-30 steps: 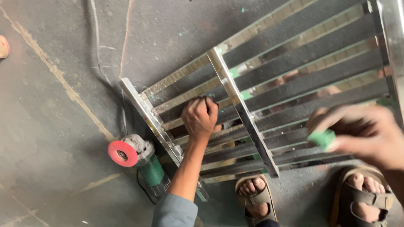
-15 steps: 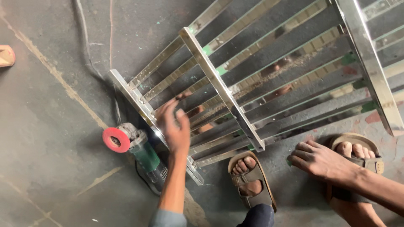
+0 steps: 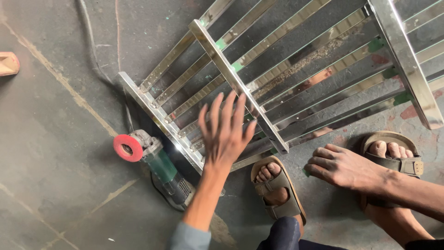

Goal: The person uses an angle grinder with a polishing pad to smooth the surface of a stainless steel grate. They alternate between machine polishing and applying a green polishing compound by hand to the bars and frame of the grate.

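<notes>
My left hand (image 3: 225, 132) hovers open, fingers spread, above the near corner of a shiny steel grille frame (image 3: 240, 88) that lies flat on the concrete floor. My right hand (image 3: 344, 166) rests low beside my right foot, fingers curled down onto the floor, with a bit of green showing under the fingertips. An angle grinder (image 3: 157, 162) with a green body and a red disc (image 3: 127, 147) lies on the floor just left of the frame's corner, untouched. Small green tape patches (image 3: 375, 45) mark several bars.
My two feet in brown sandals (image 3: 276, 187) stand at the frame's near edge. The grinder's dark cable (image 3: 90, 41) runs up the floor to the left. A small wooden block (image 3: 8, 63) lies at the far left edge.
My left hand has lifted off the frame bars and opened wide. My right hand dropped from holding a green piece in the air down to the floor by my foot.
</notes>
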